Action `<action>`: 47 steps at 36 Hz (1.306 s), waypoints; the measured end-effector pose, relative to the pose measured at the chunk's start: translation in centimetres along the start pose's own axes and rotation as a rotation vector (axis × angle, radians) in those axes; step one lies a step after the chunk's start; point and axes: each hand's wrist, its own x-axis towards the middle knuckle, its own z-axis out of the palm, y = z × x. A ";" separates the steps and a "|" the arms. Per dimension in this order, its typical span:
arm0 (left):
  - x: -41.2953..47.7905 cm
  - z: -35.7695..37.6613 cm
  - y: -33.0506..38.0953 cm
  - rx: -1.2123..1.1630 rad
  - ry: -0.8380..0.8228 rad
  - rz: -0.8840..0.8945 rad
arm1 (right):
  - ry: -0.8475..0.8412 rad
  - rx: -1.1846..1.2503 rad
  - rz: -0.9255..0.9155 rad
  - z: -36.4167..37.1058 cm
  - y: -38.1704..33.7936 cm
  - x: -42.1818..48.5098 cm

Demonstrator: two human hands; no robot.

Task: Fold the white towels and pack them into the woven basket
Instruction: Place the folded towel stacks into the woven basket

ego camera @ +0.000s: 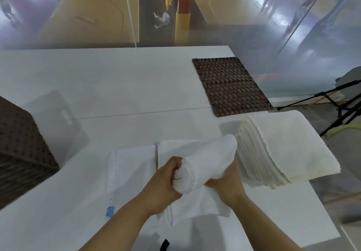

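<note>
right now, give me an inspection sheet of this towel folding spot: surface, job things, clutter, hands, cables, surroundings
surface: white table, a seam runs across it
job's things: rolled towel held over flat towels; towel stack at right; woven basket at left edge
clutter: woven panel lying flat at the far right; small black item at bottom edge, unclear
grippers: left hand and right hand both grip the roll's near end
cables: nothing seen
surroundings: glass wall behind the table; tripod at right
</note>
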 end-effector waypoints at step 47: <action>-9.7 -19.8 9.1 -0.001 0.604 0.277 | -0.114 0.290 -0.551 6.6 -24.9 -1.4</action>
